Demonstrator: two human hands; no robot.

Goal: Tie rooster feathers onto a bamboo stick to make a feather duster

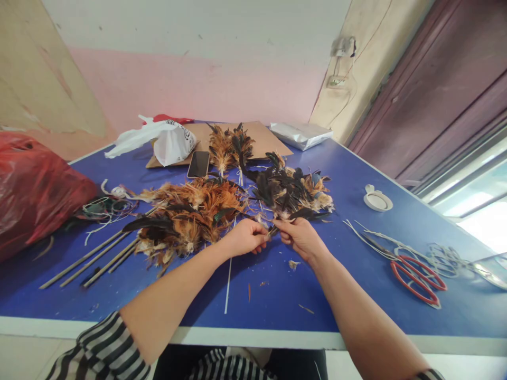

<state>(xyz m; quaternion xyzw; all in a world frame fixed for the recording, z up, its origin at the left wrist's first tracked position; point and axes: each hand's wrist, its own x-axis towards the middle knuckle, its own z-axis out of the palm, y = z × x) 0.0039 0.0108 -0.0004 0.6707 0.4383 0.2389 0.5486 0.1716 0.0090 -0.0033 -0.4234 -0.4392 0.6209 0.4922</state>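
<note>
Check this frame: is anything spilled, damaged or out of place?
A few feather scraps lie scattered on the blue table near the right hand, apart from the feather heaps, like litter. Pale string lies tangled beside the red-handled scissors, looking untidy. Nothing looks clearly damaged.

Bright, daylight-like. Strongest light reaches you from the window (pixel 481 229) at 3 o'clock, panes blown white. Pale sheen on your worktop (pixel 412 224) toward 4 o'clock; soft shadow beside your left forearm (pixel 178 285). Wide-lens stretch tilts the purple panelling (pixel 443 79) at 2 o'clock. Fine detail between your hands (pixel 247 236) soft.
</note>
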